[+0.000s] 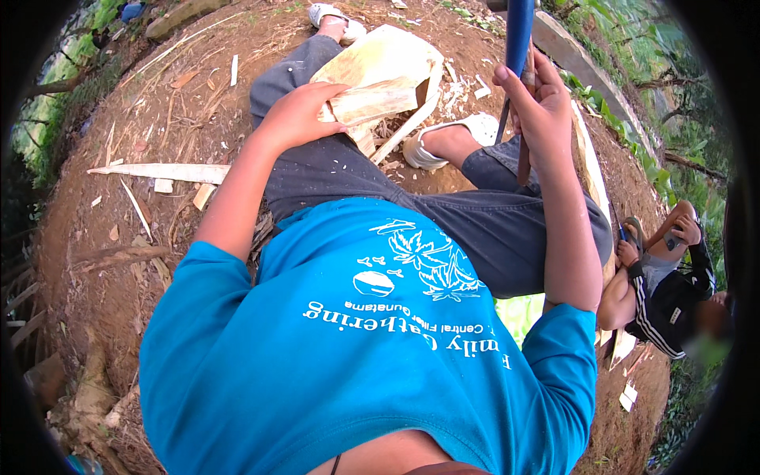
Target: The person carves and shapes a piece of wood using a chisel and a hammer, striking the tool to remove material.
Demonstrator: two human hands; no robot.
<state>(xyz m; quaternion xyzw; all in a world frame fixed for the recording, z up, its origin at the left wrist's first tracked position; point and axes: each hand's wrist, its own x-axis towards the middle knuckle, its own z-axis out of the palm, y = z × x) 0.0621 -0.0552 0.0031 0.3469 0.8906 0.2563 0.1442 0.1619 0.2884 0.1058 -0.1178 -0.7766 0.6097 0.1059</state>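
Observation:
A pale, rough-hewn piece of wood (pixel 384 59), with a broad upper face and a block-like edge, lies across my left leg. My left hand (pixel 297 115) grips its near left side, thumb apart from the fingers. My right hand (pixel 545 103) is raised above my right leg, its fingers closed around a slim brown handle (pixel 523 162). Beside the fingers stands a thick blue shaft (pixel 519 36), with a narrow dark blade-like part below it. Whether these are one tool or two I cannot tell; the upper end is cut off by the frame.
Wood chips and a long pointed sliver (pixel 170 171) lie on the brown soil (pixel 79 229) to the left. Near my right foot is a pale shoe (pixel 479 127). Another person (pixel 669 277) sits at the right. A concrete edge (pixel 590 67) and plants border the far right.

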